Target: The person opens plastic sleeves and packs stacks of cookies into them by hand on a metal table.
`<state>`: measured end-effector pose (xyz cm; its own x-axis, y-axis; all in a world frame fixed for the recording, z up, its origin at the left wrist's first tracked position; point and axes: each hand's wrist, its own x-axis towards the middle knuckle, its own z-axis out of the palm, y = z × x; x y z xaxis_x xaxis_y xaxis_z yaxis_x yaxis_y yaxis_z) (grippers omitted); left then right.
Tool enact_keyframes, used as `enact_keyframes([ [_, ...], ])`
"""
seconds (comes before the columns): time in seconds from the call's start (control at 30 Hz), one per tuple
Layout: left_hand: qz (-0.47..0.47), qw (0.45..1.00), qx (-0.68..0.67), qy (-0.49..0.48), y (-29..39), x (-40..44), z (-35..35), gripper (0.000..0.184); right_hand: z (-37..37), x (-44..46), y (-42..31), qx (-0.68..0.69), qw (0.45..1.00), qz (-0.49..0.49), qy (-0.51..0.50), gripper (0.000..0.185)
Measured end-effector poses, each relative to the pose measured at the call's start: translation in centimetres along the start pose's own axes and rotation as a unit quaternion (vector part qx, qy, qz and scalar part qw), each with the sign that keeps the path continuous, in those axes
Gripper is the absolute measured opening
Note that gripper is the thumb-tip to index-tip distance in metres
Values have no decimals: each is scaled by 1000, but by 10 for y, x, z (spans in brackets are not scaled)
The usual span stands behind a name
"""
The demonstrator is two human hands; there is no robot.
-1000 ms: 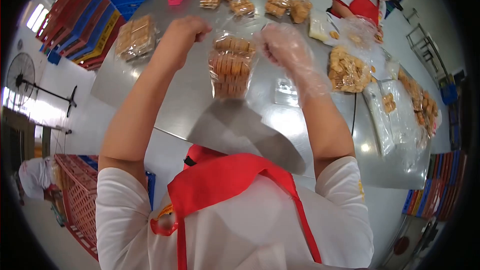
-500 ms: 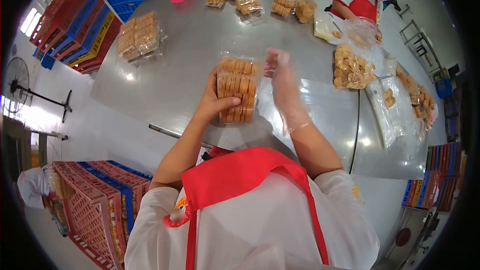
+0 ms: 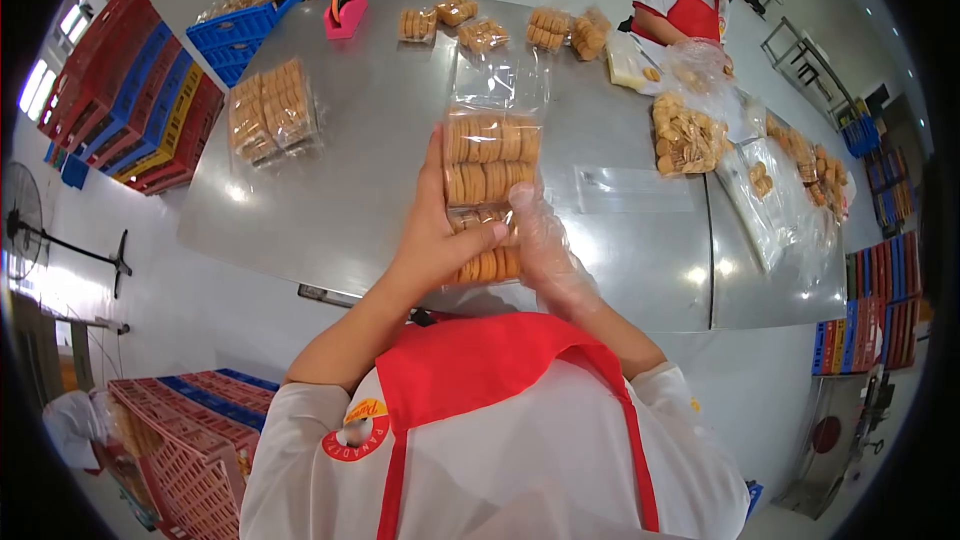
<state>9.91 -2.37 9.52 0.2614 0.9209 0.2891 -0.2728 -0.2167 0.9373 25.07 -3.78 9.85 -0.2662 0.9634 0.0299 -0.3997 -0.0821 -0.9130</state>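
A clear bag of round cookies (image 3: 492, 155), packed in several rows, is upright in front of me, its unfilled clear top end standing above the cookies. My left hand (image 3: 437, 240), bare, grips its lower left side with the thumb across the front. On the opposite side my right hand (image 3: 545, 248), in a clear plastic glove, is closed on the bag's lower right edge, thumb at the front. Fingers behind the bag are hidden. A flat clear plastic bag (image 3: 635, 190) lies on the metal table (image 3: 370, 210) to the right of my right hand.
Packed cookies (image 3: 270, 112) lie at the left, with smaller packs (image 3: 484, 36) along the far edge. A pink tape dispenser (image 3: 345, 12) and blue crate (image 3: 235, 35) are far left. Loose cookies (image 3: 688, 135) lie right, near a co-worker in a red apron (image 3: 694, 12).
My right hand has come in from the air beside the bag and closed on its right side. The bag's clear top end now extends upward. The whole view has shifted slightly.
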Motion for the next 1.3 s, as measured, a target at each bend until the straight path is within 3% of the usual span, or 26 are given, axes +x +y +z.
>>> enact_keyframes([
  [0.07, 4, 999, -39, 10, 10, -4, -3, 109, 9, 1, -2, 0, 1000, 5, -1, 95],
  [0.1, 7, 1000, 10, 5, 14, -4, -10, 107, 15, 3, -2, -1, 1000, -3, -2, 94],
  [0.2, 5, 995, 104, 10, 25, -4, -38, 101, 39, 11, 1, -75, 990, -112, 31, 95],
  [0.27, -18, 994, 103, 34, 35, -5, -54, 95, 59, 9, 9, -197, 954, -200, 107, 98],
  [0.33, -55, 995, -73, 25, 48, -3, -76, 88, 56, 11, 21, -270, 928, -244, 84, 103],
  [0.4, -64, 973, -222, 4, 50, -1, -101, 84, 60, 12, 26, -252, 933, -253, 49, 107],
  [0.47, -47, 938, -343, -28, 36, -1, -123, 83, 84, 7, 8, -143, 964, -225, 6, 112],
  [0.57, -24, 943, -331, -35, 28, -9, -130, 85, 104, -4, 10, 16, 998, -49, -38, 112],
  [0.63, -13, 949, -314, -41, 33, -9, -126, 88, 114, -9, 9, 62, 997, 0, -36, 110],
  [0.8, -19, 977, -206, -42, 48, -19, -131, 97, 130, -10, 25, 55, 995, -73, 45, 106],
  [0.9, -26, 988, -145, -45, 54, -26, -131, 99, 141, -14, 37, -103, 983, -123, 96, 106],
  [1.0, -105, 972, -210, -25, 65, -30, -133, 93, 140, -19, 43, -175, 976, -98, 89, 114],
  [1.1, -114, 934, -329, -82, 51, -32, -149, 85, 133, -18, 38, 1, 994, -86, 63, 120],
  [1.2, -152, 866, -464, -106, 37, -41, -159, 79, 151, -30, 28, 175, 984, 15, -2, 119],
  [1.23, -140, 861, -473, -122, 34, -41, -161, 77, 149, -28, 29, 179, 981, 72, -18, 123],
  [1.3, -115, 850, -490, -155, 30, -35, -164, 72, 152, -24, 27, 163, 983, 73, -50, 118],
])
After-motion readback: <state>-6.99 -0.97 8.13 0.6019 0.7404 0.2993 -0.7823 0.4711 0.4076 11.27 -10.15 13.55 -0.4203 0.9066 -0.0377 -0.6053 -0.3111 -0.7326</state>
